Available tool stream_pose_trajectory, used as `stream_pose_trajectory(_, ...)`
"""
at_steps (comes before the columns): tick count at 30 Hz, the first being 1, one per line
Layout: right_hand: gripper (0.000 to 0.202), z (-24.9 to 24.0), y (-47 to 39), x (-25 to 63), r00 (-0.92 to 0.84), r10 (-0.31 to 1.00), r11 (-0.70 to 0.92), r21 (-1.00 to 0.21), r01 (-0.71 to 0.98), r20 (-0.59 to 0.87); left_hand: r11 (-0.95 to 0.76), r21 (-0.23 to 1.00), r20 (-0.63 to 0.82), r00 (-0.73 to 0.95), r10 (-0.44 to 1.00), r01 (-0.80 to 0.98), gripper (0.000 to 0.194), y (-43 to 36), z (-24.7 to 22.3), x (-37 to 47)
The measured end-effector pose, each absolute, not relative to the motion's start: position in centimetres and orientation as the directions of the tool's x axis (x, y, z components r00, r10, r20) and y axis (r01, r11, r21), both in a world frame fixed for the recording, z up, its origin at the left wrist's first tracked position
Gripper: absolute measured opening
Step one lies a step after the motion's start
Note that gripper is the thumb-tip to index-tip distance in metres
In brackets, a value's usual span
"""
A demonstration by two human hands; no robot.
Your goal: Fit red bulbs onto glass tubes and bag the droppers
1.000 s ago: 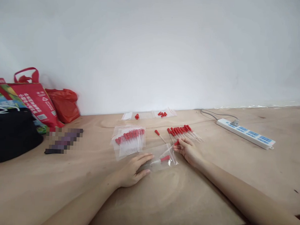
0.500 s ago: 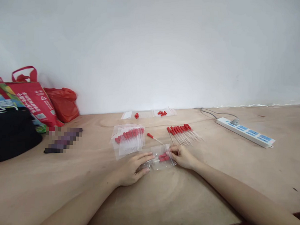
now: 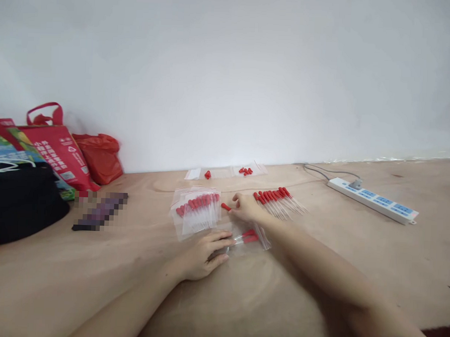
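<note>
My left hand (image 3: 206, 254) lies with fingers spread on a clear zip bag (image 3: 262, 238) that has red-bulbed droppers (image 3: 250, 235) inside. My right hand (image 3: 245, 209) reaches beyond that bag, its fingers curled at a loose red-bulbed dropper (image 3: 226, 207); whether they grip it is hard to see. Left of it, overlapping clear bags (image 3: 187, 226) hold several droppers (image 3: 199, 202). To the right, a row of loose droppers (image 3: 279, 203) lies with red bulbs pointing away.
Small bags with red bulbs (image 3: 245, 171) lie near the wall. A white power strip (image 3: 373, 200) with a grey cord is at the right. Red bags (image 3: 102, 158), a black bag (image 3: 22, 204) and a pixelated dark object (image 3: 102, 212) are at the left.
My right hand has let go of the zip bag's edge and moved away from me, to the loose dropper. My left hand stays on the bag. The view has shifted slightly.
</note>
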State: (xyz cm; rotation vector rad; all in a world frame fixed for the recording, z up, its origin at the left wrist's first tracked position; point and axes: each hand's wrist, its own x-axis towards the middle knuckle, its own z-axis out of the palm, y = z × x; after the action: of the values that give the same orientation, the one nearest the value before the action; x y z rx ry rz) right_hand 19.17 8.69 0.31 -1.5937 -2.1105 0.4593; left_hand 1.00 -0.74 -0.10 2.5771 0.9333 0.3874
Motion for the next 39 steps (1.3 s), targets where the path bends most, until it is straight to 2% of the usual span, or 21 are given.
stream_pose_trajectory(3, 0.037, 0.3, 9.6, 17.2, -0.246, 0.965, 0.258, -0.492, 0.832, 0.09, -0.716, 0.435, 0.138, 0.745, 0.653, 0.546, 0.037, -0.7, -0.1, 1.0)
stream_pose_trajectory(6, 0.039, 1.0, 9.9, 17.5, -0.266, 0.953, 0.302, -0.499, 0.812, 0.145, -0.718, 0.438, 0.143, 0.747, 0.65, 0.541, 0.037, -0.8, -0.2, 0.9)
stream_pose_trajectory(9, 0.045, 1.7, 10.0, 20.2, -0.236, 0.922, 0.372, -0.53, 0.762, 0.307, -0.709, 0.44, 0.14, 0.738, 0.66, 0.55, 0.037, -0.9, -0.1, 1.0)
stream_pose_trajectory(11, 0.046, 1.7, 9.7, 22.9, -0.081, 0.848, 0.445, -0.622, 0.644, 0.523, -0.704, 0.437, 0.134, 0.734, 0.666, 0.56, 0.037, -0.9, 0.0, 1.0)
stream_pose_trajectory(12, 0.047, 1.4, 9.4, 24.3, 0.023, 0.83, 0.435, -0.673, 0.599, 0.557, -0.703, 0.435, 0.13, 0.733, 0.668, 0.563, 0.037, -1.0, 0.0, 1.0)
stream_pose_trajectory(15, 0.042, -0.2, 7.9, 27.6, 0.249, 0.842, 0.329, -0.822, 0.464, 0.478, -0.702, 0.433, 0.121, 0.735, 0.667, 0.565, 0.037, -0.9, -0.1, 1.0)
stream_pose_trajectory(18, 0.037, -1.8, 6.1, 28.8, 0.305, 0.887, 0.258, -0.92, 0.294, 0.346, -0.703, 0.435, 0.122, 0.737, 0.665, 0.562, 0.037, -0.7, -0.2, 0.9)
stream_pose_trajectory(25, 0.027, -3.0, 4.3, 26.3, 0.29, 0.94, 0.152, -0.982, 0.109, 0.178, -0.705, 0.44, 0.134, 0.735, 0.665, 0.557, 0.036, -0.7, -0.3, 0.8)
stream_pose_trajectory(30, 0.025, -3.0, 3.3, 24.9, 0.166, 0.981, 0.122, -0.985, -0.124, 0.1, -0.685, 0.455, 0.115, 0.725, 0.679, 0.569, 0.036, -0.8, -0.2, 0.9)
stream_pose_trajectory(32, 0.03, -2.6, 2.7, 24.7, 0.051, 0.995, 0.088, -0.987, -0.135, 0.081, -0.677, 0.459, 0.112, 0.719, 0.686, 0.575, 0.036, -0.9, 0.0, 0.9)
stream_pose_trajectory(34, 0.035, -2.3, 2.2, 24.8, -0.051, 0.997, 0.059, -0.995, -0.078, 0.063, -0.673, 0.462, 0.112, 0.714, 0.691, 0.578, 0.037, -0.9, 0.1, 1.0)
stream_pose_trajectory(39, 0.032, -2.3, 2.4, 25.4, -0.165, 0.985, 0.059, -0.997, 0.059, 0.049, -0.679, 0.446, 0.108, 0.718, 0.688, 0.583, 0.037, -0.9, 0.1, 0.9)
